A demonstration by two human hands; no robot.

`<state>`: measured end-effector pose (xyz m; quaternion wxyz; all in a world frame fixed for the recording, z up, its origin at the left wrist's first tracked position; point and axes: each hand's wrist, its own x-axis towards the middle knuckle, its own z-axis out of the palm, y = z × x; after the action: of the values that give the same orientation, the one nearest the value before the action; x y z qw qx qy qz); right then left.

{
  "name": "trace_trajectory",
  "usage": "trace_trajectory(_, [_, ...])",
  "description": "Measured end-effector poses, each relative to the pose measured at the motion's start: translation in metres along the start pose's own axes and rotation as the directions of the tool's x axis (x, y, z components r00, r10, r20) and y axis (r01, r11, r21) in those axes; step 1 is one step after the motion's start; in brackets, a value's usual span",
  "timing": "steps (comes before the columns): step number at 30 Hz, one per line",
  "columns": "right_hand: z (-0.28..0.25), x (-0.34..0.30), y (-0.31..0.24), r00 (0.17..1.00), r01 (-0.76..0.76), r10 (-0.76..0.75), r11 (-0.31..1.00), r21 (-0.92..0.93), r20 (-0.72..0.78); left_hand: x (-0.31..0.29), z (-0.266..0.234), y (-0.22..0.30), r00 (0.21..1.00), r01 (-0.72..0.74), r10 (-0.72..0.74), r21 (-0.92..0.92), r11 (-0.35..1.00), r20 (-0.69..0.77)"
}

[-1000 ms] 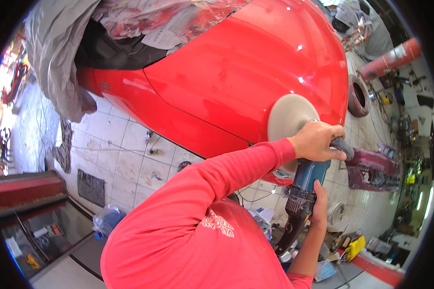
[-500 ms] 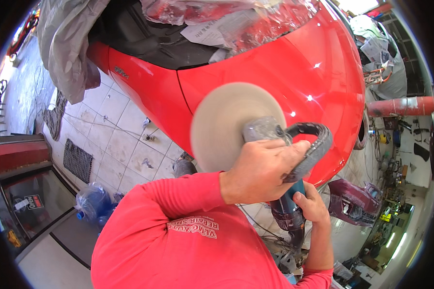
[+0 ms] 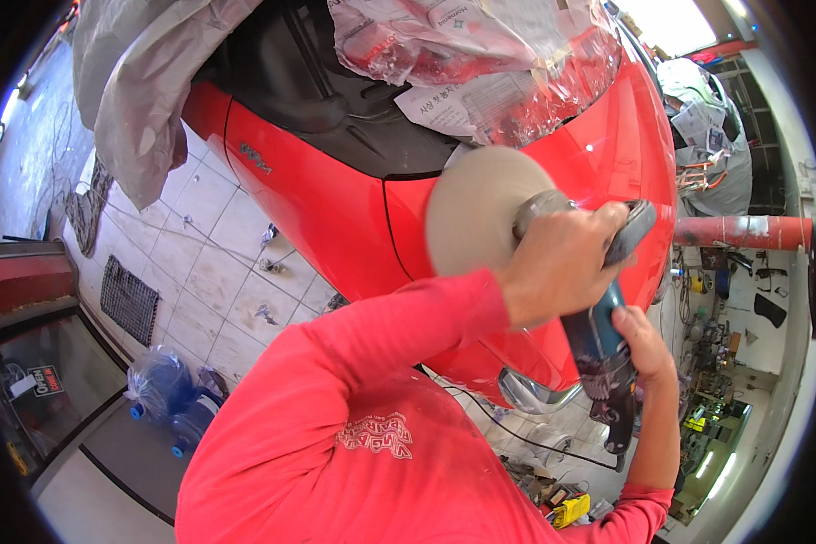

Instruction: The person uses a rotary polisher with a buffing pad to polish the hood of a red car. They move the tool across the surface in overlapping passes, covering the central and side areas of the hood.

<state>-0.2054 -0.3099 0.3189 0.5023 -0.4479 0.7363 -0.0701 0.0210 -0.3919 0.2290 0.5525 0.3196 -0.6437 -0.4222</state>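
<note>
My left hand (image 3: 558, 265) is curled around the handle (image 3: 636, 228) of the polisher (image 3: 597, 334); my right hand (image 3: 646, 346) grips it farther back. It's over the front of the red car (image 3: 322, 204); I can't tell whether its pad (image 3: 473, 213) touches.

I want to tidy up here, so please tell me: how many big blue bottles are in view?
2. One bottle, partly wrapped in clear plastic, is at lower left; the other bottle is just below and right of it. The left sleeve may hide more.
</note>
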Motion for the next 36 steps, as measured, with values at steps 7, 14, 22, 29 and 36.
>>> trace_trajectory(7, [0.056, -0.003, -0.015, 0.932, 0.113, -0.085, 0.992, -0.059, 0.352, -0.074, -0.060, 0.024, 0.995, -0.087, 0.088, 0.040, 0.995, -0.036])
trace_trajectory(14, [0.003, 0.014, 0.005, 0.993, 0.010, -0.011, 1.000, 0.011, 0.114, -0.008, -0.016, 0.000, 0.997, -0.077, 0.077, -0.003, 0.997, -0.024])
trace_trajectory(22, [-0.055, 0.032, 0.065, 0.979, -0.014, 0.031, 0.996, 0.087, -0.203, 0.039, 0.041, -0.015, 0.995, 0.032, -0.032, -0.002, 0.999, 0.090])
trace_trajectory(29, [-0.074, 0.071, 0.030, 0.961, -0.052, 0.166, 0.895, 0.443, -0.223, 0.126, 0.087, -0.050, 0.983, -0.018, 0.015, 0.019, 1.000, 0.185])
trace_trajectory(36, [-0.051, 0.074, 0.057, 0.999, 0.005, 0.010, 0.934, 0.356, -0.041, 0.072, 0.056, -0.035, 0.994, -0.021, 0.010, 0.102, 0.995, 0.107])
